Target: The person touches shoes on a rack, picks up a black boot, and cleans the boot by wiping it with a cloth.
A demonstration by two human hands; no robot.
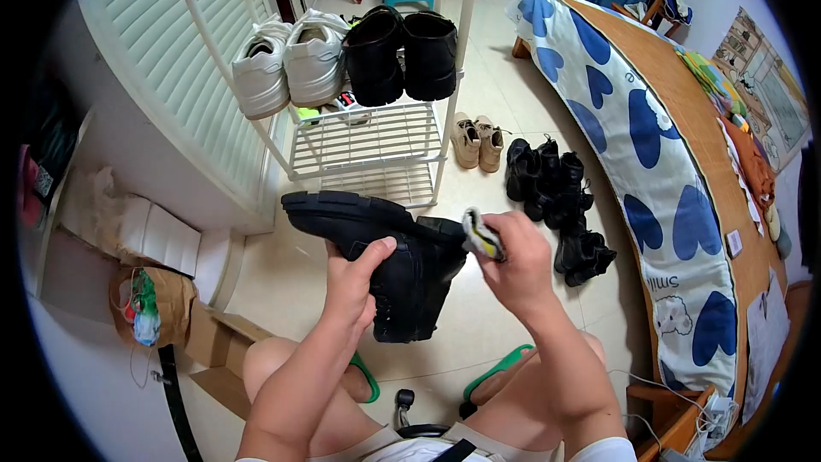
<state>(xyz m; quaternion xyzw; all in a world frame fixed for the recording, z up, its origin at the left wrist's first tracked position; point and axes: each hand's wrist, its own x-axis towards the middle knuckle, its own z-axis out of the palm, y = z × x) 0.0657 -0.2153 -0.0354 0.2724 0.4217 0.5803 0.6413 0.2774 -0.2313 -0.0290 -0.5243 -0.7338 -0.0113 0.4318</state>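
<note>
A black boot (pixel 398 278) is held upside down in front of my knees, its sole facing up and its toe pointing left. My left hand (pixel 349 287) grips the boot's side, thumb on the black upper. In my right hand (pixel 517 261) is a bunched grey and yellow cloth (pixel 484 235), right beside the boot's heel. Whether the cloth touches the heel is hard to tell. The fingers of my right hand are closed round the cloth.
A white shoe rack (pixel 368 141) holds white sneakers (pixel 315 60) and black shoes (pixel 374 56). Beige shoes (pixel 477 144) and several black shoes (pixel 547 175) stand on the floor. A bed (pixel 676 197) lies right; a cardboard box (pixel 214 346) and paper bag (pixel 175 299) are left.
</note>
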